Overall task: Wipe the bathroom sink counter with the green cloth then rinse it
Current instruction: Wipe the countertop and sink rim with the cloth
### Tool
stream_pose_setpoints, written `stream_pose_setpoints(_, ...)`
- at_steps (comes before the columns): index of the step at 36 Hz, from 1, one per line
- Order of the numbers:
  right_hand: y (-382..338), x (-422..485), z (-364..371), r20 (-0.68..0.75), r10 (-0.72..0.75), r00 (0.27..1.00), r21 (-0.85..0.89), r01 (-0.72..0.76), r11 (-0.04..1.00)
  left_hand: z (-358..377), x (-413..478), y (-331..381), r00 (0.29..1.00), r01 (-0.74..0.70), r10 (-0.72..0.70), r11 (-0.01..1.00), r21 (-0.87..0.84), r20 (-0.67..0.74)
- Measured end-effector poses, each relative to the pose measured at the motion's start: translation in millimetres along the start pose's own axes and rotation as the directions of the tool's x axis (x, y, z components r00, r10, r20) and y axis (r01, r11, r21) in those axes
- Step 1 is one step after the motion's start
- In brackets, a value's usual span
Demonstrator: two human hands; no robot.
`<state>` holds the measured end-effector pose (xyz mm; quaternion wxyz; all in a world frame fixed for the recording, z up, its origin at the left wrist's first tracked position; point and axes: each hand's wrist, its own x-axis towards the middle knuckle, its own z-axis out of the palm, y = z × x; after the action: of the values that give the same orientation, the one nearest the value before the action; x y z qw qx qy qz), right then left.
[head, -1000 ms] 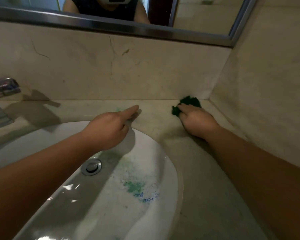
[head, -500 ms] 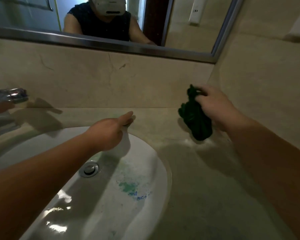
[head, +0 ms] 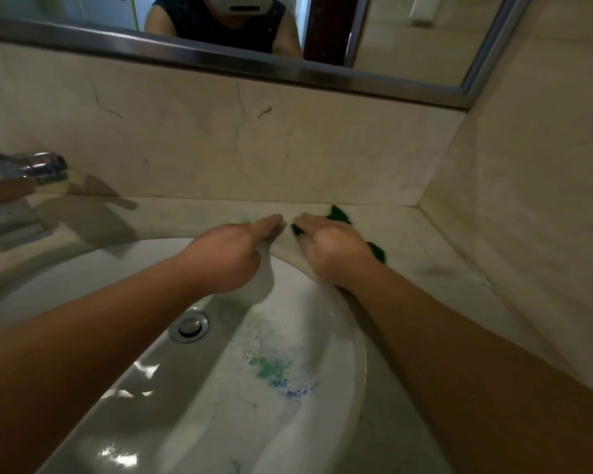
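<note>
The green cloth (head: 339, 213) lies on the beige counter (head: 425, 254) behind the sink rim, mostly hidden under my right hand (head: 329, 244). That hand presses down on the cloth with its fingers laid flat over it. My left hand (head: 233, 251) rests on the counter at the back edge of the white sink (head: 322, 388), index finger stretched toward the right hand, nearly touching it. It holds nothing. Green and blue stains mark the inside of the basin.
A chrome tap (head: 24, 169) juts in from the far left. The drain plug (head: 189, 326) sits in the basin. A marble backsplash (head: 254, 148) and a side wall (head: 528, 200) close the corner; a mirror (head: 254, 29) hangs above.
My right hand had lifted the cloth off the counter half a second ago; it has now brought it back down and presses it on the counter beside my left hand.
</note>
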<state>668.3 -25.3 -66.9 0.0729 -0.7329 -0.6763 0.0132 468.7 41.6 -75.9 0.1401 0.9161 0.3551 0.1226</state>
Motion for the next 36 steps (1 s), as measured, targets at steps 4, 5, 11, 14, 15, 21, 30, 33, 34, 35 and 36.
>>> stream_pose_setpoints(4, -25.8, -8.4, 0.7, 0.001, -0.102, 0.995, 0.123, 0.101, 0.987, -12.6, -2.6, 1.8, 0.999, 0.034, -0.033, 0.996, -0.077, 0.009)
stream_pose_setpoints(5, -23.1, -15.9, -3.7, -0.001, -0.120, 0.993, 0.175, 0.119, 0.977, -15.6, -5.2, 1.0, 0.999, 0.034, -0.035, 0.995, -0.089, 0.000)
stream_pose_setpoints(11, 49.4, -50.8, -28.7, 0.088, 0.025, 0.996, -0.110, -0.015, 0.994, -31.4, -30.1, -23.1, 0.997, 0.056, -0.054, 0.997, 0.049, -0.048)
stream_pose_setpoints(14, 98.3, -51.4, -31.4, 0.027, 0.261, 0.965, -0.059, -0.259, 0.964, -43.1, -43.1, -42.4, 0.994, 0.105, -0.102, 0.992, 0.071, -0.043)
stream_pose_setpoints(15, 106.7, -49.0, -31.5, 0.013, 0.336, 0.942, 0.014, -0.336, 0.942, -46.4, -47.1, -49.4, 0.991, 0.128, -0.124, 0.990, 0.064, -0.049)
stream_pose_setpoints(21, 72.9, -7.2, -10.9, -0.054, 0.404, 0.913, 0.177, -0.390, 0.904, -52.8, -59.2, -76.8, 0.978, 0.210, -0.210, 0.973, 0.099, -0.011)
stream_pose_setpoints(30, -56.1, 32.3, 5.6, 0.019, -0.031, 0.999, 0.220, 0.026, 0.975, -60.4, -52.0, -88.3, 0.979, 0.181, -0.189, 0.978, 0.102, 0.081)
stream_pose_setpoints(33, -77.8, 12.0, -11.9, 0.088, -0.267, 0.960, 0.245, 0.239, 0.940, -64.6, -54.3, -89.3, 0.981, 0.159, -0.168, 0.983, 0.086, 0.102)
stream_pose_setpoints(34, -80.3, 5.9, -17.7, 0.119, -0.296, 0.948, 0.252, 0.260, 0.932, -66.0, -56.1, -90.3, 0.980, 0.156, -0.164, 0.985, 0.073, 0.110)
stream_pose_setpoints(35, -79.9, -0.5, -24.3, 0.127, -0.314, 0.941, 0.240, 0.278, 0.930, -67.4, -58.4, -91.2, 0.981, 0.153, -0.159, 0.986, 0.063, 0.115)
stream_pose_setpoints(36, -76.7, -5.7, -32.0, 0.101, -0.329, 0.939, 0.228, 0.300, 0.926, -68.1, -61.4, -92.0, 0.982, 0.149, -0.154, 0.987, 0.059, 0.111)
